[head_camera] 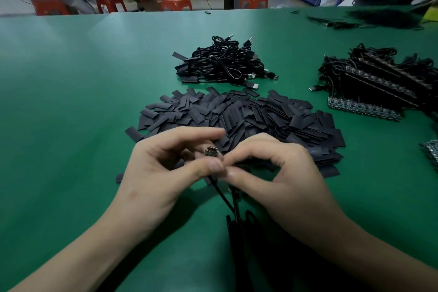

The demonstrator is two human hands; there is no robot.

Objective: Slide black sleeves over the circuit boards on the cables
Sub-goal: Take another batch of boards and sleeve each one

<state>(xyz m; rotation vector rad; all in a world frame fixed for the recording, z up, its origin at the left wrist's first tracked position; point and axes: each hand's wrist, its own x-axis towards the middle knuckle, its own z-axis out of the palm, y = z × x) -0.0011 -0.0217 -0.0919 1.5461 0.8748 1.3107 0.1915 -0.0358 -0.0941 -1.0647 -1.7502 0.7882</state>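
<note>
Pinching the small green circuit board (211,151) in my left hand (163,173) over the green desk's (71,102) near edge, I hold its long axis upright, bare end up, thin black cable (221,197) trailing toward me. My right hand (284,173) pinches alongside; on what, I cannot tell. Unsleeved yet, I judge; flat black sleeves (248,114) heap beyond, finished cables (225,64) farther.

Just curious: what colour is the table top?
The table is green; head view shows it best.
</note>
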